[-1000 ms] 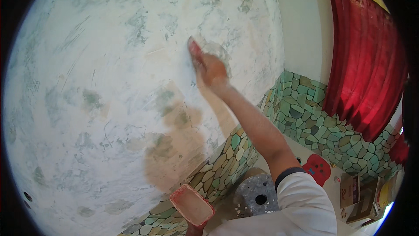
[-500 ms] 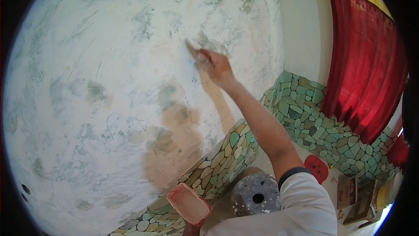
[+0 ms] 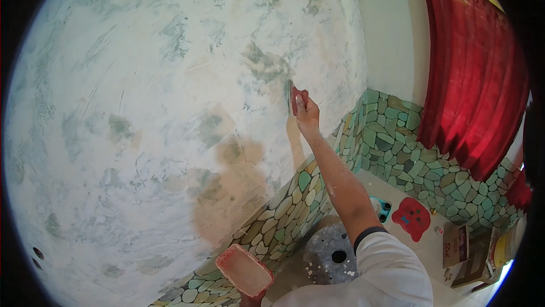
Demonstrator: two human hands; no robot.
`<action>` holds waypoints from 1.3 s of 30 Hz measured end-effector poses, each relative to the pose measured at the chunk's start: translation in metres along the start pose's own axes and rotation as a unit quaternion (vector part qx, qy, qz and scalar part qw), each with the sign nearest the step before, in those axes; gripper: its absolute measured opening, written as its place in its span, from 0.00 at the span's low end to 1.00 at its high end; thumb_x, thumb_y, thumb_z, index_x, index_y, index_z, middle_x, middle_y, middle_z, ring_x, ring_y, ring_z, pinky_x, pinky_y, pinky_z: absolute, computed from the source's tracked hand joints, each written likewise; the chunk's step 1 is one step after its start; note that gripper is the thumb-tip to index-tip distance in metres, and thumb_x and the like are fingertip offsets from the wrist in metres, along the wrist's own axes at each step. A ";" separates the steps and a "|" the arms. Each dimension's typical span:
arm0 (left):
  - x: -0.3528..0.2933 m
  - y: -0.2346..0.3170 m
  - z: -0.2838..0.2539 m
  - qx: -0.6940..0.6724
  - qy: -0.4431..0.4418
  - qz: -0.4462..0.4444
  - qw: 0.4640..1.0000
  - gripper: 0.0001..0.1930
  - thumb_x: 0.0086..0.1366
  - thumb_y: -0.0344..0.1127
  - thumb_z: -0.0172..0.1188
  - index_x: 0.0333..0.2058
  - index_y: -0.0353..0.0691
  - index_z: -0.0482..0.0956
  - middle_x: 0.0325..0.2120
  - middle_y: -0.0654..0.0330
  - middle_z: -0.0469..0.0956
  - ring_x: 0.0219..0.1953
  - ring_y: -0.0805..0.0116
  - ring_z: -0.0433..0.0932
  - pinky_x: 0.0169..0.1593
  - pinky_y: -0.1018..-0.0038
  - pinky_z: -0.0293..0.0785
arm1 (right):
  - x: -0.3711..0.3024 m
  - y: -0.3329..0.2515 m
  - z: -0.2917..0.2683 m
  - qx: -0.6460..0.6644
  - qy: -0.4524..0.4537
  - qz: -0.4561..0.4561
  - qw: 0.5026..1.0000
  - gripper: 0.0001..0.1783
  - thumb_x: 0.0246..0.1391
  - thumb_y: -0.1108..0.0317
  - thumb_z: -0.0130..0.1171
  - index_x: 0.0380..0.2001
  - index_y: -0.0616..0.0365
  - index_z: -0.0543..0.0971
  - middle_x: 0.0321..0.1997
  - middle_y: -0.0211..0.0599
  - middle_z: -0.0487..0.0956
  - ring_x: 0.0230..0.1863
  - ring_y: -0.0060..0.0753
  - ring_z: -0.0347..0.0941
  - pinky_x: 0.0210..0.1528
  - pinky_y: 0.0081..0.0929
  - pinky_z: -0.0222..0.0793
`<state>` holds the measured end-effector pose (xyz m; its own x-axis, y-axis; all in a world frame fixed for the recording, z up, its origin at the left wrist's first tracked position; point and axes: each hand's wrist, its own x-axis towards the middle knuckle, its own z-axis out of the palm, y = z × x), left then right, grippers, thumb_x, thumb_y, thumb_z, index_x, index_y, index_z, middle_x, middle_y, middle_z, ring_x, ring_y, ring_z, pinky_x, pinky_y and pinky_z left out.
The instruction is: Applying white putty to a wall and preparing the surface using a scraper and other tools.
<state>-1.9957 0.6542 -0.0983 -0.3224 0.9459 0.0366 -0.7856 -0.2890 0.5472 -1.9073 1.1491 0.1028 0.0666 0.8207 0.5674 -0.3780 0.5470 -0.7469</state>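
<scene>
One scraper (image 3: 298,102) is gripped in the fingers of the right hand (image 3: 308,117), its blade at the patchy white wall (image 3: 142,154); one tray (image 3: 222,266) rests on the left hand (image 3: 253,300), whose fingers' state cannot be told. Two holes (image 3: 38,253) mark the wall. Stones (image 3: 448,172) edge the room, with one grey stool (image 3: 319,253), one red mat (image 3: 413,220).
</scene>
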 end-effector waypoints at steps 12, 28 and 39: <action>0.002 -0.004 -0.017 -0.047 -0.018 -0.033 0.998 0.34 0.65 0.59 0.43 0.61 0.41 0.60 0.57 0.54 0.68 0.59 0.52 0.67 0.61 0.42 0.59 | -0.080 -0.116 0.114 -0.172 -0.066 -0.254 0.950 0.15 0.60 0.63 0.52 0.45 0.61 0.76 0.36 0.43 0.79 0.35 0.38 0.74 0.40 0.31 0.69; -0.008 0.005 -0.002 -0.003 0.013 0.021 1.000 0.33 0.64 0.61 0.45 0.61 0.45 0.61 0.57 0.55 0.68 0.58 0.52 0.68 0.59 0.43 0.60 | -0.031 -0.117 0.118 -0.311 -0.060 -0.281 0.906 0.18 0.53 0.71 0.52 0.49 0.60 0.74 0.45 0.50 0.77 0.45 0.52 0.72 0.48 0.41 0.67; -0.022 0.031 0.046 -0.154 -0.048 0.176 0.971 0.31 0.64 0.63 0.44 0.61 0.53 0.62 0.55 0.60 0.70 0.56 0.58 0.69 0.56 0.52 0.66 | -0.174 -0.154 0.091 0.064 -0.314 0.046 0.946 0.11 0.60 0.67 0.53 0.41 0.62 0.76 0.28 0.30 0.78 0.26 0.24 0.72 0.29 0.22 0.66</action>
<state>-1.9886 0.6316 -0.0443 -0.5601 0.7860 0.2617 -0.7613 -0.6130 0.2116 -1.9442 0.9068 0.1506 -0.5183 0.5831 0.6256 -0.4671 0.4198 -0.7782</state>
